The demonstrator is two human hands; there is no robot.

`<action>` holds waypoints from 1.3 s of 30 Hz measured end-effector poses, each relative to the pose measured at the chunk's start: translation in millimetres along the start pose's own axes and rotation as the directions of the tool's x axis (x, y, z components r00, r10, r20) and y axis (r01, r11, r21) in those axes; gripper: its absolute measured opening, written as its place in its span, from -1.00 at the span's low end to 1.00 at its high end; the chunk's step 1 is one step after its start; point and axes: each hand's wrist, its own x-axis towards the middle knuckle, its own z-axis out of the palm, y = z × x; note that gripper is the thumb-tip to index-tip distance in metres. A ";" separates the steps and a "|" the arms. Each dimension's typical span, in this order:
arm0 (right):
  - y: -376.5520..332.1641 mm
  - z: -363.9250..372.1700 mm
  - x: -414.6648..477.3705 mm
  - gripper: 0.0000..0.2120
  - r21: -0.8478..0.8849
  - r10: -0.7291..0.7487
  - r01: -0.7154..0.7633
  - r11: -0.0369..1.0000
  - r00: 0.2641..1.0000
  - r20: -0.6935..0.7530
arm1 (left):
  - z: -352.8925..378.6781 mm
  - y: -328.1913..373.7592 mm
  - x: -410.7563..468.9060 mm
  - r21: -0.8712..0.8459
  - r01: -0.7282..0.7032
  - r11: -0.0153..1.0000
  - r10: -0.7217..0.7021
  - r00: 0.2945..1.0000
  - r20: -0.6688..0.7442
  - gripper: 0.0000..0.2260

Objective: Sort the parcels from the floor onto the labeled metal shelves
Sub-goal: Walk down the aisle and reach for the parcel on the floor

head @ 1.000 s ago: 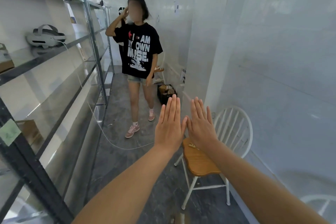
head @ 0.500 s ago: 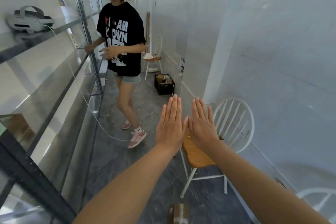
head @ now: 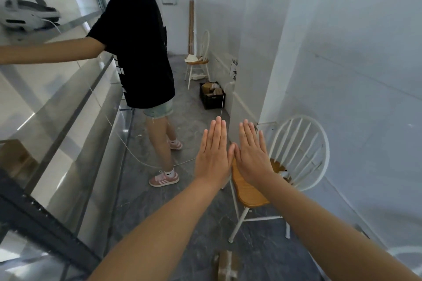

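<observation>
Left hand (head: 213, 155) and right hand (head: 252, 155) were flat and empty; the taped parcel (head: 225, 266) lay on the floor (head: 146, 201) below, midway between them.

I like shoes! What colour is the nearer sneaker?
The nearer sneaker is pink, white stripes; head view.

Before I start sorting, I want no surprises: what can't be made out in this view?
Head view:
Parcel: blurred, cut off by the bottom edge; label unreadable.
Metal shelves: labels not legible amid reflections.
Black crate: contents too small to identify.
Other person's arm: hand past the left edge.
</observation>
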 end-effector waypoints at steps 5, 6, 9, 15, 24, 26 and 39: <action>24.3 13.9 19.9 -0.29 0.022 -0.032 0.032 0.999 0.999 0.029 | 24.9 7.7 17.6 0.022 0.025 0.999 -0.025 1.000 0.018 -0.42; 29.7 17.5 24.2 -0.29 0.024 -0.041 0.040 0.999 0.999 0.036 | 30.7 9.2 21.0 0.024 0.035 0.999 -0.036 0.999 0.022 -0.42; 44.4 32.5 36.1 -0.29 0.024 -0.067 0.066 0.998 0.996 0.057 | 48.2 12.2 29.3 0.013 0.065 0.998 -0.065 0.997 0.045 -0.42; 68.0 78.6 52.5 -0.28 0.072 -0.062 0.057 0.996 0.995 0.072 | 91.4 13.2 33.6 0.041 0.121 0.992 -0.124 0.987 0.098 -0.41; 87.6 150.8 35.5 -0.30 0.208 -0.088 0.041 0.977 0.971 0.223 | 161.0 8.1 -4.0 0.089 0.206 0.975 -0.221 0.948 0.228 -0.41; 90.2 166.6 29.2 -0.30 0.216 -0.093 0.041 0.976 0.968 0.234 | 175.3 6.1 -13.9 0.097 0.222 0.970 -0.240 0.936 0.256 -0.40; 99.2 284.2 -33.6 -0.32 0.255 -0.017 -0.108 0.961 0.896 0.444 | 257.0 -28.8 -103.8 -0.089 0.280 0.956 -0.202 0.847 0.492 -0.32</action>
